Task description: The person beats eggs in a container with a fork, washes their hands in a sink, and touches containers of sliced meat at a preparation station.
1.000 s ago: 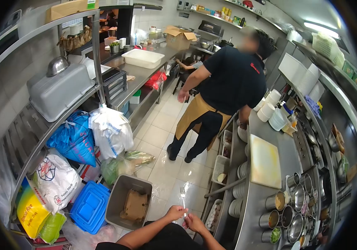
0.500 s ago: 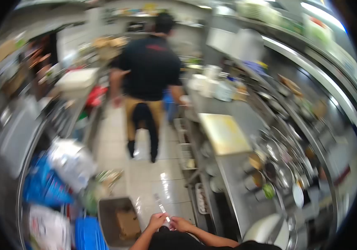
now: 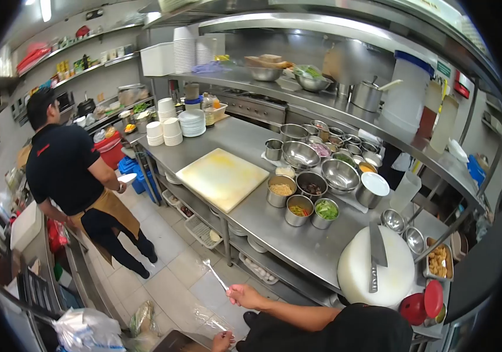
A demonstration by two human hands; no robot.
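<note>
My right hand (image 3: 245,296) is closed on the handle of a metal fork (image 3: 213,273), whose tines point up and away over the floor tiles. Lower down, at the bottom edge, my left hand (image 3: 223,341) has its fingers pinched together. A thin, pale, shiny strip shows just above its fingertips; whether the hand holds it is too unclear to tell. The two hands are apart, and the fork touches only the right one.
Right of my hands, a steel counter (image 3: 204,141) bears a cutting board (image 3: 223,178), food pots and a knife (image 3: 377,252) on a round white block (image 3: 350,267). A person (image 3: 63,164) stands at the left with a white dish (image 3: 126,178). A grey bin (image 3: 177,342) is below.
The view has swung right towards the counter. My hands, together around the fork before, are now apart, with the fork in the right one. The other person now shows at the left, holding a dish.
</note>
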